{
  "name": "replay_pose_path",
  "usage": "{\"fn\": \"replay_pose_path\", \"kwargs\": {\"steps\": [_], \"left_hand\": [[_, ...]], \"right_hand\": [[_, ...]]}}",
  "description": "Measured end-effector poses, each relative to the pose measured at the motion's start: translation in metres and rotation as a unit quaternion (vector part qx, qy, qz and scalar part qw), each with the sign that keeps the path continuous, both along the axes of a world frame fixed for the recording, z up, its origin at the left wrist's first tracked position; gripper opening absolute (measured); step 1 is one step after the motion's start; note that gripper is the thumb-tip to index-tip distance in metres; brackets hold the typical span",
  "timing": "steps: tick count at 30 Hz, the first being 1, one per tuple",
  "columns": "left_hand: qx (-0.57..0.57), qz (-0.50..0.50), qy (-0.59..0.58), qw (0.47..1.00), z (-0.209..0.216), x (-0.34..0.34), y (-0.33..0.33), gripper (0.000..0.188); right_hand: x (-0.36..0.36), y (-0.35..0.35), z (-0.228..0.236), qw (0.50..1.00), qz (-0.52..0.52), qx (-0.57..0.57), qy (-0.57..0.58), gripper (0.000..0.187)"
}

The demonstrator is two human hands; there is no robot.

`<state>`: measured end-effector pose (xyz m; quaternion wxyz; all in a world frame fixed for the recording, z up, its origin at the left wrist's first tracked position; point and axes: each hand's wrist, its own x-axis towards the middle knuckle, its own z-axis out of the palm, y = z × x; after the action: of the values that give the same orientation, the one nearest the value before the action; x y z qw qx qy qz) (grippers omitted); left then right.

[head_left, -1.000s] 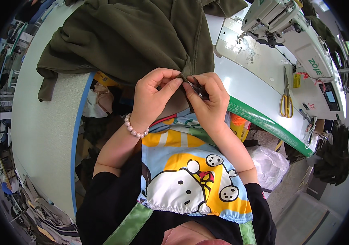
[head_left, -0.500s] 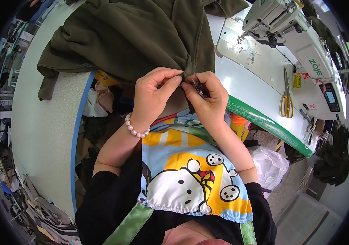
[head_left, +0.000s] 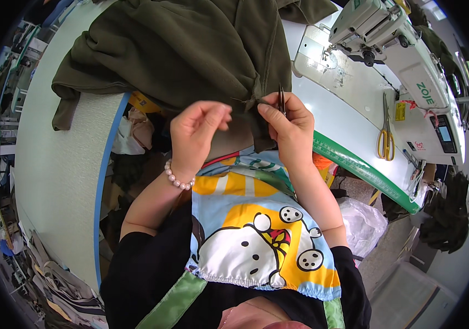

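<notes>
A dark olive fleece garment (head_left: 174,49) lies heaped across the white table, with a seamed edge hanging down in front of me. My right hand (head_left: 293,130) pinches that edge between thumb and forefinger. Small dark thread snips (head_left: 281,100) are tucked in the same hand, their blades pointing up past the fingers. My left hand (head_left: 195,130) is apart from the cloth, to its left, with thumb and fingers pressed together. Whether a thread is caught in that pinch is too small to tell. A few loose thread ends stick out at the seam near my right fingertips.
A white sewing machine (head_left: 410,66) stands at the right. Yellow-handled scissors (head_left: 386,143) lie on its table, near a green ruler strip (head_left: 366,171) along the front edge. A blue-edged table (head_left: 61,181) is at left. A white plastic bag (head_left: 361,225) sits below right.
My left hand has let go of the seam and pulled away to the left and down. My right hand has shifted slightly right, still on the garment, and the snips' blades now point upward.
</notes>
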<state>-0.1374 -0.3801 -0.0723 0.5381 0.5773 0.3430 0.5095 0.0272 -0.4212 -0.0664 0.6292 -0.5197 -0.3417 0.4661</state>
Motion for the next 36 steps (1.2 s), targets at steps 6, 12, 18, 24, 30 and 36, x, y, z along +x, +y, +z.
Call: {"fn": "replay_pose_path", "kwargs": {"steps": [6, 12, 18, 24, 30, 36], "left_hand": [[-0.135, -0.111, 0.025, 0.984, -0.021, 0.010, -0.015, 0.012], [-0.126, -0.069, -0.018, 0.989, -0.024, 0.027, -0.012, 0.010], [0.034, 0.021, 0.078, 0.996, -0.027, 0.025, -0.011, 0.007], [0.248, 0.115, 0.181, 0.945, -0.029, 0.017, -0.011, 0.010], [0.330, 0.145, 0.237, 0.902, -0.029, 0.014, -0.007, 0.012], [0.323, 0.154, 0.236, 0.904, -0.028, 0.015, -0.008, 0.012]], "right_hand": [[0.001, 0.003, -0.001, 0.992, 0.013, -0.029, 0.121, 0.010], [0.002, 0.000, 0.001, 0.991, 0.019, -0.024, 0.134, 0.010], [0.002, -0.005, -0.005, 0.999, -0.004, -0.008, 0.040, 0.013], [0.001, -0.008, -0.013, 0.999, -0.037, -0.001, -0.031, 0.018], [-0.002, -0.009, -0.005, 0.961, -0.103, 0.114, -0.230, 0.027], [0.000, -0.003, 0.005, 0.878, -0.071, 0.241, -0.407, 0.037]]}}
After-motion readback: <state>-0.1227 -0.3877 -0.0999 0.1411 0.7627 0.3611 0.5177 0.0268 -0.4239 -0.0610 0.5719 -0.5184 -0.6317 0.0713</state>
